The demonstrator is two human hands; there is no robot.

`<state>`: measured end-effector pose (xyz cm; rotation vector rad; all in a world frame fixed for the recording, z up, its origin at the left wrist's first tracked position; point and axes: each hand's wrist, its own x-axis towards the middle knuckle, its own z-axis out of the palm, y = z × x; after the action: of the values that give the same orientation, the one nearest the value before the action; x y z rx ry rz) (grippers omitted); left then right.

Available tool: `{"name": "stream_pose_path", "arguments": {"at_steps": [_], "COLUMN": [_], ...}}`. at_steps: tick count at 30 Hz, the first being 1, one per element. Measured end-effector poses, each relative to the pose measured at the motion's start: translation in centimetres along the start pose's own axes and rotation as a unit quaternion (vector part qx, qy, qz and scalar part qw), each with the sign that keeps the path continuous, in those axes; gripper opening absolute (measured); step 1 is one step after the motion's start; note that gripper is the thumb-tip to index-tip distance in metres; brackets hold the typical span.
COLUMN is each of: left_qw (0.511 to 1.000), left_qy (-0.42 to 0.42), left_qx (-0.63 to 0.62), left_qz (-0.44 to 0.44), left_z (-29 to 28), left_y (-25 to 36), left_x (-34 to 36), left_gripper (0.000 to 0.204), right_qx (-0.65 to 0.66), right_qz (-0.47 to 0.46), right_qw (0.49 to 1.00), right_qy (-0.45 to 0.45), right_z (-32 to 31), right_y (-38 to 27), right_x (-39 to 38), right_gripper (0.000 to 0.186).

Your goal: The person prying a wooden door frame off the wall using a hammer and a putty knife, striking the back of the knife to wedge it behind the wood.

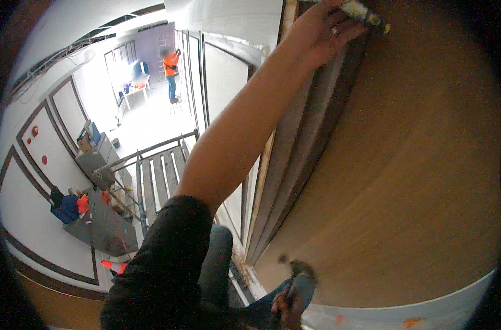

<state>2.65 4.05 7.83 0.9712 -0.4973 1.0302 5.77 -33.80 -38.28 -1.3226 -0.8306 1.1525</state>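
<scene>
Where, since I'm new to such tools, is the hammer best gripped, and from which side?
I'd take the hammer by its handle, coming from below in the picture, as the right hand does: the head is at the upper end, leaving the lower part to wrap around. Blur hides finer detail.

No legible txt, nos. or signage in view. Red round spots [44, 159] on white wall panel [57, 144], pic L: too small to tell if signs. Pale/yellow obj [365, 13] in L hand [315, 34]: blurred, can't tell if any lbl. Orange marks [413, 322] on whitish strip [454, 309] nr btm edge: no readable chars. Bkgd box [85, 144]: too small to read.
</scene>
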Motion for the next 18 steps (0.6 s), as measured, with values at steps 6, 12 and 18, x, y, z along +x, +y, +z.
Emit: {"name": "stream_pose_path", "arguments": {"at_steps": [6, 12, 18], "left_qw": [0.988, 0.992, 0.991], "left_qy": [-0.137, -0.108, -0.115], "left_qx": [0.063, 0.020, 0.004], "left_qz": [0.026, 0.069, 0.068], "left_z": [-1.5, 0.2, -0.3], "left_y": [0.4, -0.2, -0.3], "left_x": [3.8, 2.9, 1.3], "left_gripper": [0.031, 0.018, 0.020], "right_qx": [0.060, 0.159, 0.136], "right_qz": [-0.272, -0.368, -0.376], "right_qw": [0.959, 0.911, 0.895], "right_qy": [0.056, 0.094, 0.198], "right_z": [0.0, 2.7, 5.2], "right_y": [-15.2, -21.4, -22.7], "right_x": [7.5, 9.7, 10.1], "right_gripper": [0.048, 0.058, 0.062]}}
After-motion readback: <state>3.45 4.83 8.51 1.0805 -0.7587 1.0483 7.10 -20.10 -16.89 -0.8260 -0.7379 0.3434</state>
